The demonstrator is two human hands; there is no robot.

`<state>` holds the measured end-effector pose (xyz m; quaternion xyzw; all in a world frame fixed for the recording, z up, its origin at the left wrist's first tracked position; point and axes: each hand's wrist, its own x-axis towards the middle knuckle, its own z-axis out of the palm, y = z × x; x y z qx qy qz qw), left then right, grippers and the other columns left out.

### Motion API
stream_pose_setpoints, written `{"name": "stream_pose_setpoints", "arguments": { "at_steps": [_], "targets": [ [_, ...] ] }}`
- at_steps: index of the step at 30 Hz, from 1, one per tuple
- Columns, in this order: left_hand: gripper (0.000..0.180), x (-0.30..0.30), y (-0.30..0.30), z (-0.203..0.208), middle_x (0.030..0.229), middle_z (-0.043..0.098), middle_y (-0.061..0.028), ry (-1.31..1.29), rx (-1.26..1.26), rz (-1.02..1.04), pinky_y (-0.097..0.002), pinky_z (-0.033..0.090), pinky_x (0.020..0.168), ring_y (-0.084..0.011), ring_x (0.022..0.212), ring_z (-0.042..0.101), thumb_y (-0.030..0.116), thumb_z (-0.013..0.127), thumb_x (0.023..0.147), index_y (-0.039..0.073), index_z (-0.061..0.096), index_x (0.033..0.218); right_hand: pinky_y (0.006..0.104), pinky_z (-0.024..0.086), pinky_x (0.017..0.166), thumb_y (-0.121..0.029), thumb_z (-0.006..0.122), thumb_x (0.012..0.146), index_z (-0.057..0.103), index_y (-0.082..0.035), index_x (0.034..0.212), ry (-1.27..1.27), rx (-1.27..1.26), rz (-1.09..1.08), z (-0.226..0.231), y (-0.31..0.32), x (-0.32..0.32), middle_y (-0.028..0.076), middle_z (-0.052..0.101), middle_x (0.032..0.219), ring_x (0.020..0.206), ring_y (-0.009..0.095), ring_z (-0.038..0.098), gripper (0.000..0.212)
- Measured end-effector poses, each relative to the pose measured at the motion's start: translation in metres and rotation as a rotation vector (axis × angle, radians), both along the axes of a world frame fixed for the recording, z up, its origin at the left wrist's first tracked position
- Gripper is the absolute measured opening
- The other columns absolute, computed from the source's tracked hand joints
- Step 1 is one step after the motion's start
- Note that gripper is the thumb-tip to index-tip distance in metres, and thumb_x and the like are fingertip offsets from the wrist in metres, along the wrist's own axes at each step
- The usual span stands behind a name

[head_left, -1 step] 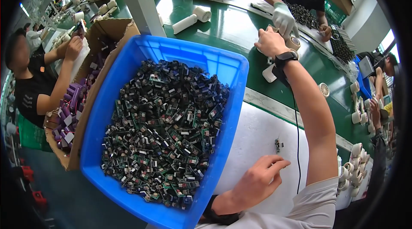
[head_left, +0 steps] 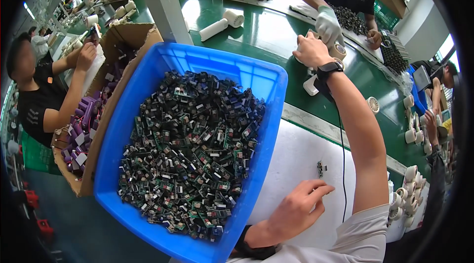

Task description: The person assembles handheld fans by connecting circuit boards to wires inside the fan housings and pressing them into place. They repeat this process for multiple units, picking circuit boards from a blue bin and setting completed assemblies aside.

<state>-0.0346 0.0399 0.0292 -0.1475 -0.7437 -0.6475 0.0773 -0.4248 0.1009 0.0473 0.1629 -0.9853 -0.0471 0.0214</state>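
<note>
"One small circuit board (head_left: 321,169) lies on the white table (head_left: 291,149) in front of you, just beyond your left hand (head_left: 298,206) and apart from it."

"And how do you have that hand?"

"Its fingers are loosely bent, with a narrow gap between your thumb and forefinger and nothing visible in it. A thin black cable (head_left: 344,164) runs down the table to its right."

"What about your right hand (head_left: 313,51)?"

"You have that arm stretched over the green table (head_left: 266,33), fingers curled downward. Whether they grip anything, I cannot tell, because the back of your hand hides it. A cream round piece (head_left: 338,52) is just beside it, and a white rounded piece (head_left: 311,85) lies below your wrist."

"Whose gloved hand (head_left: 328,25) is that, right by yours?"

"A co-worker's, coming from across the table."

"And to your left?"

"You have a blue bin (head_left: 212,60) heaped with circuit boards (head_left: 192,149). Just beyond it is a cardboard box (head_left: 107,115) of purple cylinders (head_left: 88,107)."
</note>
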Motion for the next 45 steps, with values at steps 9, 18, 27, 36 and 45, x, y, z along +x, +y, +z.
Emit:
{"name": "stream_pose_setpoints", "arguments": {
  "at_steps": [9,18,27,36,45],
  "targets": [
    [0.033,0.001,-0.003,0.002,0.120,0.068,-0.0154,-0.115,0.180,0.012,-0.0359,0.059,0.084,-0.0328,0.098,0.071,-0.004,0.070,0.086,0.005,0.069,0.118,0.0378,0.052,0.095,-0.017,0.078,0.080,0.068,-0.010,0.110,-0.215,-0.621,0.454,0.067,0.032,0.131,0.012,0.056,0.123,0.114,0.027,0.059,0.033],
    [0.036,0.001,-0.011,0.025,0.114,0.073,-0.0143,-0.127,0.385,0.004,-0.0316,0.060,0.086,-0.0195,0.100,0.073,-0.010,0.076,0.084,-0.003,0.067,0.118,0.0372,0.052,0.094,0.004,0.080,0.064,0.070,-0.010,0.082,-0.505,-0.445,0.228,0.129,0.186,0.266,0.008,0.061,0.123,0.115,0.027,0.062,0.025],
    [0.035,-0.005,-0.016,0.010,0.119,0.070,-0.0216,-0.097,0.299,-0.082,-0.0344,0.059,0.091,-0.0266,0.107,0.071,-0.018,0.074,0.079,-0.005,0.071,0.112,0.0363,0.055,0.082,0.004,0.082,0.069,0.073,-0.011,0.095,-0.265,-0.164,0.409,0.095,0.173,0.335,0.007,0.070,0.103,0.104,0.025,0.066,0.032],
    [0.038,-0.004,-0.008,0.019,0.112,0.070,-0.0193,-0.074,0.150,-0.105,-0.0319,0.057,0.083,-0.0255,0.096,0.071,-0.021,0.070,0.075,0.001,0.078,0.105,0.0348,0.054,0.059,-0.006,0.077,0.085,0.071,-0.010,0.114,-0.348,-0.382,-0.106,0.069,0.142,0.373,0.007,0.072,0.086,0.070,0.021,0.071,0.030],
    [0.053,-0.002,-0.005,0.019,0.108,0.068,-0.0147,-0.075,0.004,-0.181,-0.0289,0.056,0.072,-0.0208,0.086,0.070,-0.021,0.070,0.070,0.009,0.079,0.113,0.0347,0.055,0.060,-0.011,0.075,0.089,0.072,-0.010,0.114,-0.156,-0.523,0.136,0.038,0.158,0.371,0.008,0.070,0.081,0.068,0.026,0.070,0.025]
  ]
}}
